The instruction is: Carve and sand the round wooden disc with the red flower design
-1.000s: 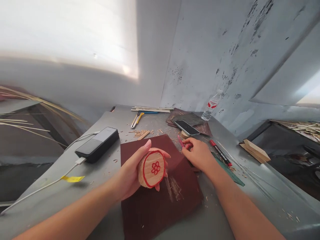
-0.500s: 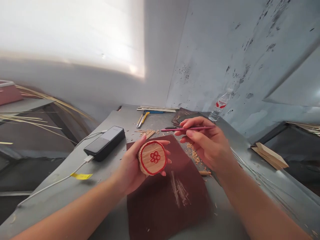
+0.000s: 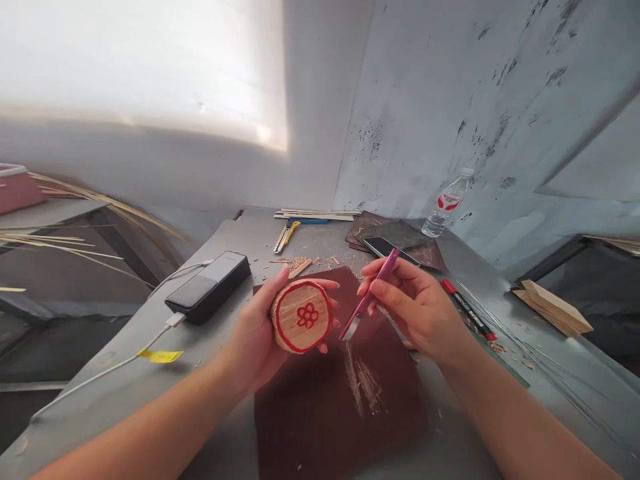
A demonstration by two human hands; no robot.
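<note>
A round wooden disc (image 3: 290, 319) rests in my left hand (image 3: 261, 331), the thumb at its upper left edge and fingertips showing behind its right side. Its face carries a red ring along the edge and a red flower outline in the middle; the rim looks rough. My right hand (image 3: 407, 300) pinches a slim pink craft knife (image 3: 376, 283) between thumb and fingers. Its metal blade points down and left, close to the disc but apart from it. Beneath both hands lies a dark brown sheet (image 3: 320, 413) with pale scrape marks.
Farther back are a yellow utility knife (image 3: 287, 236), wood shavings (image 3: 299, 265), a phone (image 3: 389, 249) and a water bottle (image 3: 447, 203). A black power bank (image 3: 207, 285) with white cables sits left. A red-capped marker (image 3: 467, 310) and thin wires (image 3: 530, 350) lie right.
My right hand has turned the craft knife from nearly level to slanting, with its blade lowered towards the disc. The left hand and disc have barely shifted. The phone and marker have come into view.
</note>
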